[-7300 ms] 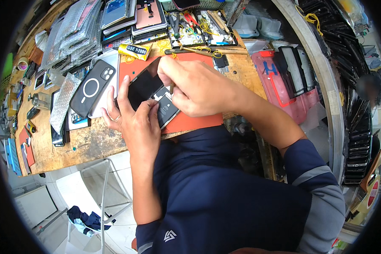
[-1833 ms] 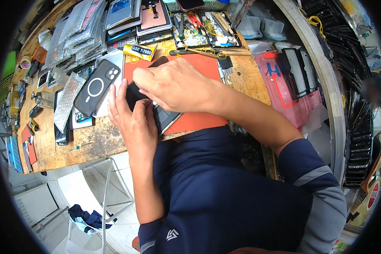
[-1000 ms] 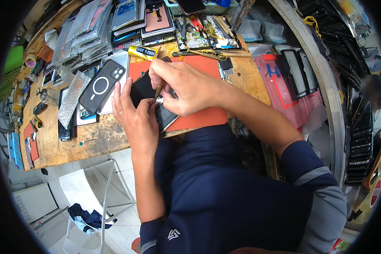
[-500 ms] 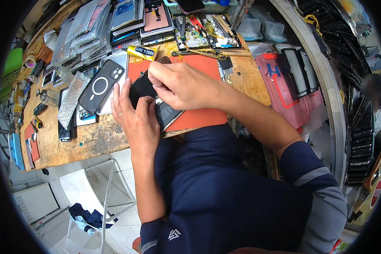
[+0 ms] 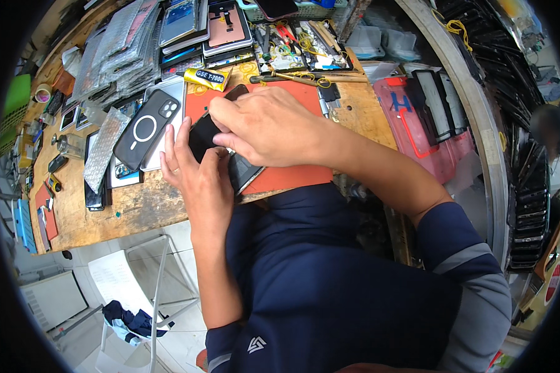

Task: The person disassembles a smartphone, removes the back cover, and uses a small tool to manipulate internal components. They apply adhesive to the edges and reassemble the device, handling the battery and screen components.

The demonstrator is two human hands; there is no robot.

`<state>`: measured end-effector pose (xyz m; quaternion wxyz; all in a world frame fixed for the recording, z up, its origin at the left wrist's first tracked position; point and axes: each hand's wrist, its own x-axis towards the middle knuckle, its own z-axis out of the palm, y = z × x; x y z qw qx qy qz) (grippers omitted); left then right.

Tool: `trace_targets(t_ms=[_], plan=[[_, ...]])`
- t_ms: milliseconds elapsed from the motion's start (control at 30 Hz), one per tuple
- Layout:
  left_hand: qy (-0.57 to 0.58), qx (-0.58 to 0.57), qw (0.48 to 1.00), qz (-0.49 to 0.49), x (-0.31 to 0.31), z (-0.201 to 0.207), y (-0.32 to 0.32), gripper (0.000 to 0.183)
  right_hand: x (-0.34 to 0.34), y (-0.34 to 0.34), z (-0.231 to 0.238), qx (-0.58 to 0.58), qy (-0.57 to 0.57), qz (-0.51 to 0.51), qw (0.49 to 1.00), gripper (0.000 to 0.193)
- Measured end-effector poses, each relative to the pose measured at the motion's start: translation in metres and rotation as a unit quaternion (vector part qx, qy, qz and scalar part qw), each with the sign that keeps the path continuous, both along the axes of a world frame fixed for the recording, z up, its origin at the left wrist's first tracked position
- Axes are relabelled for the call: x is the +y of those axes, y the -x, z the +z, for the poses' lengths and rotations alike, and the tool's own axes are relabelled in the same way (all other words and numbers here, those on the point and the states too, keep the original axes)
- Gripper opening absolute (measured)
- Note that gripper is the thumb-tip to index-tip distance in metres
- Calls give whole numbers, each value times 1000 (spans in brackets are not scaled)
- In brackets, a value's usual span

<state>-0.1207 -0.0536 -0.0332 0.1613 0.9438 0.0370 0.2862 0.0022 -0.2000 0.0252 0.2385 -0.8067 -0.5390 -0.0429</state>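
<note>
On an orange mat (image 5: pixel 292 105) at the bench's front edge lies an opened phone (image 5: pixel 245 171), its dark inner parts showing. My left hand (image 5: pixel 199 186) is at the phone's left side. Its thumb and forefinger are bent together against the phone, and the other fingers stretch over a dark panel (image 5: pixel 200 138) beside it. Above the phone my right hand (image 5: pixel 264 127) is curled into a pinch. Whatever its fingertips hold is hidden behind the hand. A dark phone-like piece (image 5: pixel 236 92) lies just beyond my right knuckles.
A black phone case (image 5: pixel 146 130) with a white ring lies left of the mat, by bubble wrap (image 5: pixel 106 146). Beyond the mat are a yellow glue tube (image 5: pixel 206 78), a tray of tools and parts (image 5: pixel 280 46), and stacked bubble-wrapped panels (image 5: pixel 115 62). A red case (image 5: pixel 410 124) stands right.
My right hand has shifted slightly left, covering a bit more of the phone's middle. The view has moved a little; my left hand keeps its place by the phone.
</note>
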Motion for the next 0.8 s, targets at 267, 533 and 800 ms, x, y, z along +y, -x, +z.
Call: trace_targets(t_ms=[267, 533, 800], plan=[[8, -6, 1000, -4, 0, 1, 0, 8, 1, -3, 5, 52, -11, 48, 997, 18], [13, -7, 1000, 1, -1, 0, 0, 8, 0, 2, -7, 22, -102, 46, 993, 22], [10, -8, 1000, 7, 0, -3, 2, 9, -4, -3, 2, 208, -90, 43, 973, 23]])
